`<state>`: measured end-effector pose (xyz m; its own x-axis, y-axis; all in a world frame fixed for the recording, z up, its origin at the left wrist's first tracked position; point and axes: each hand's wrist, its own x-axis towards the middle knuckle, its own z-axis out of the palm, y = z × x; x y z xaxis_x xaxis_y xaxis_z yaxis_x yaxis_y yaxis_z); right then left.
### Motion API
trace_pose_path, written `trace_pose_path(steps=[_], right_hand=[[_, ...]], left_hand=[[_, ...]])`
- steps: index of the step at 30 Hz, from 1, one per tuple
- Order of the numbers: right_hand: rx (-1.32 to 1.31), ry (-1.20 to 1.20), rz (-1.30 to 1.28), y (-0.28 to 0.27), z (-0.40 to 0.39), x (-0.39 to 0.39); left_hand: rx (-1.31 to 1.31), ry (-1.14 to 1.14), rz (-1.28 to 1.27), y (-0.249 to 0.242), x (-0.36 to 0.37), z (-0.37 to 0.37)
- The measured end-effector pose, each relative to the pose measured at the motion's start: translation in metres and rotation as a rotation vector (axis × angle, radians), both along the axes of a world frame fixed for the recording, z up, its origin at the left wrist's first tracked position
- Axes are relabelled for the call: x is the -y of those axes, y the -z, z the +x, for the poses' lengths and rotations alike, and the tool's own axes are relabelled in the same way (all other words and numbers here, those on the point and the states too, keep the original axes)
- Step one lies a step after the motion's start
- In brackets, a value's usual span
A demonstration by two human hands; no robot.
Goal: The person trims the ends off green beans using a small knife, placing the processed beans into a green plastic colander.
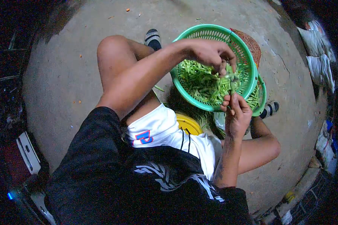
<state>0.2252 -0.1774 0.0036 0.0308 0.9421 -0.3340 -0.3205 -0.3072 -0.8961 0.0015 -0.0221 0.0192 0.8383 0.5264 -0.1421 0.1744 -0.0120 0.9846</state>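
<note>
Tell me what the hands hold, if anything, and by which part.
The right hand pinches a slim green piece by the end nearer the body; blur hides whether the left hand grips it too.

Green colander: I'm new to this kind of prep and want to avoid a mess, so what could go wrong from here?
Pieces might drop outside the green colander: the right hand is at its near rim, and a green strip lies outside it.

Fingers could get pinched or nicked if anything sharp is in use: the left hand is close to the right, and what lies between them is too blurred to identify.
</note>
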Motion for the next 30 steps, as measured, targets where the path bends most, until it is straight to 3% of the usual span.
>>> trace_pose_path(steps=[6,10,14,20,28,30], right_hand=[[0.044,-0.025,0.021,-0.001,0.002,0.001],[-0.015,0.0,0.02,0.001,0.002,0.001],[0.055,0.026,-0.014,-0.002,-0.002,-0.002],[0.055,0.009,-0.008,0.001,0.003,-0.001],[-0.018,0.029,0.005,0.006,-0.003,-0.004],[-0.016,0.027,0.013,0.003,-0.003,-0.004]], left_hand=[[0.022,-0.099,-0.009,0.009,-0.012,-0.016],[0.025,-0.073,0.028,0.005,-0.011,-0.012],[0.063,-0.025,-0.104,-0.001,0.016,0.012],[0.079,-0.082,-0.053,0.01,-0.009,-0.006],[0.052,0.077,-0.163,0.015,0.011,0.017],[0.049,0.062,-0.052,0.019,0.0,0.011]])
